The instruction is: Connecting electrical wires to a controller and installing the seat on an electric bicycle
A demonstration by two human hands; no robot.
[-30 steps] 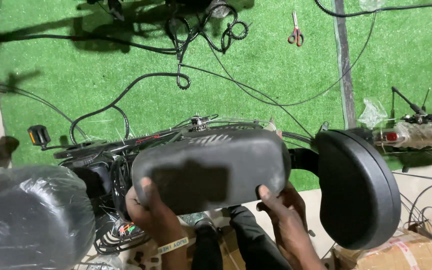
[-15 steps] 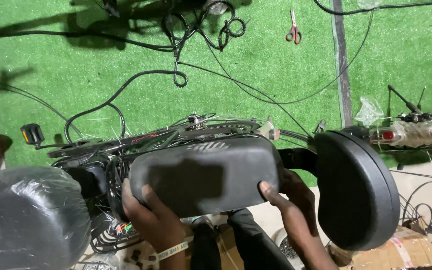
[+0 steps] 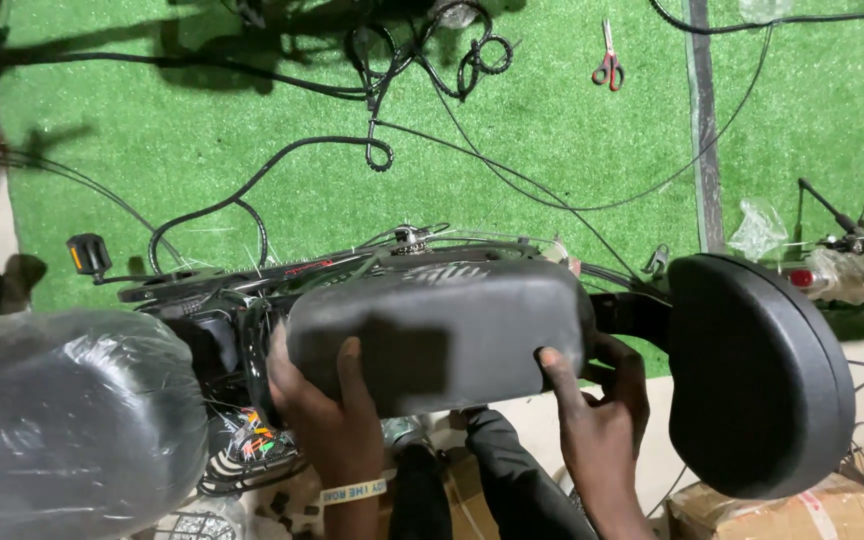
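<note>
A plastic-wrapped seat fills the lower left corner, and just to its right sits a tangle of coloured wires under the dark frame of a small vehicle. The left hand comes up from the bottom edge with a pale wristband on the wrist; its grip is closed on the lower left part of the long black seat pad, with the forefinger lying up the near face and the thumb wrapped round the left end. The pad lies across the frame in the middle of the view, its long axis running left to right and a little higher at the right end, its broad face turned toward the camera. The right hand rises from below at the pad's right end, one finger pressed on the lower right corner and the others curled behind it, so this grip too is closed on the pad. Just right of that hand stands a rounded black backrest. Behind everything, cables trail over green artificial turf, and red-handled scissors lie on it at the upper right
</note>
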